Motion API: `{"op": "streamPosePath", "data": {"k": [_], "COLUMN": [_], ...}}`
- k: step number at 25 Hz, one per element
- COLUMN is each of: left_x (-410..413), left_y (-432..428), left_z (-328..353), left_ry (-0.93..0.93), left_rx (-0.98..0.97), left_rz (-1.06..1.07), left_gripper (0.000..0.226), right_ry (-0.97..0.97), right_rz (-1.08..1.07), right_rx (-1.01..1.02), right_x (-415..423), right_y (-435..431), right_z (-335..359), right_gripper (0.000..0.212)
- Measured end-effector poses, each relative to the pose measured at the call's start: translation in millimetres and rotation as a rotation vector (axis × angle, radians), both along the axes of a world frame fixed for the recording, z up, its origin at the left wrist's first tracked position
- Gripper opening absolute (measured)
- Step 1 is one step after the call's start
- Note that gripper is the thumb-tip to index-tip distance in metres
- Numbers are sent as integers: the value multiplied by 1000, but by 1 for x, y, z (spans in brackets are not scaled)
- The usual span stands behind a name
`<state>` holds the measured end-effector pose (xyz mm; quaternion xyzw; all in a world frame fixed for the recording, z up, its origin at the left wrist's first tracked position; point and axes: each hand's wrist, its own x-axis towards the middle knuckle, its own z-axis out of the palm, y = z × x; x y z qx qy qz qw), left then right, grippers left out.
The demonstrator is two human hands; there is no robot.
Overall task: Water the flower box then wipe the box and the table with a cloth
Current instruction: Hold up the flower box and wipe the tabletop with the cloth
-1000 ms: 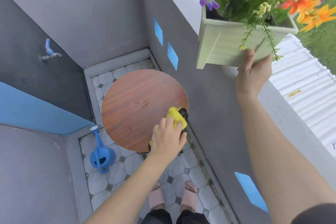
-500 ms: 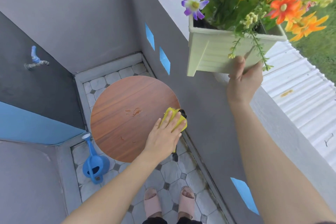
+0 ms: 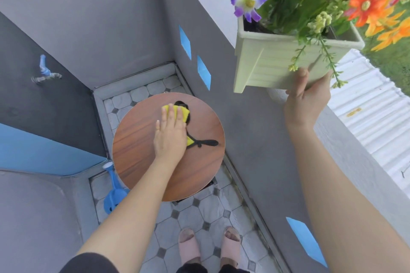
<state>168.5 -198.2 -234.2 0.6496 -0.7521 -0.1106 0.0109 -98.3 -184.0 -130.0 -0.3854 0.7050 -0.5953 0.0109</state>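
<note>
A round wooden table (image 3: 137,157) stands in the corner of the tiled floor. My left hand (image 3: 169,137) lies flat on a yellow cloth (image 3: 180,112) with black edging, pressing it onto the tabletop near its far middle. A pale green flower box (image 3: 273,62) full of orange and purple flowers (image 3: 363,4) is held up in the air at the upper right. My right hand (image 3: 307,99) grips the box from underneath, thumb on its front face.
A blue watering can (image 3: 114,195) stands on the floor left of the table, partly hidden by my forearm. Grey walls (image 3: 244,139) close in on the left, back and right. A tap (image 3: 44,71) sticks out of the left wall. My feet in pink slippers (image 3: 188,248) are below.
My left hand slid the cloth from the table's right edge toward its middle and far side. The camera shifted, and the flower box stays lifted in my right hand.
</note>
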Motion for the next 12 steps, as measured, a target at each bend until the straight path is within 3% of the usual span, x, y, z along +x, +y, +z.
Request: {"op": "streamPosePath", "data": {"k": [7, 12], "left_x": [86, 101], "left_y": [14, 67], "left_z": [1, -8], "left_ry": [24, 59], "left_rx": [-30, -54], "left_rz": [232, 386], "left_gripper": [51, 49], "right_ry": [7, 18], "right_rz": [6, 6], "right_rx": [4, 9], "right_x": [-2, 1], "right_y": [-1, 1], "right_z": [-4, 1], "right_gripper": [51, 49]}}
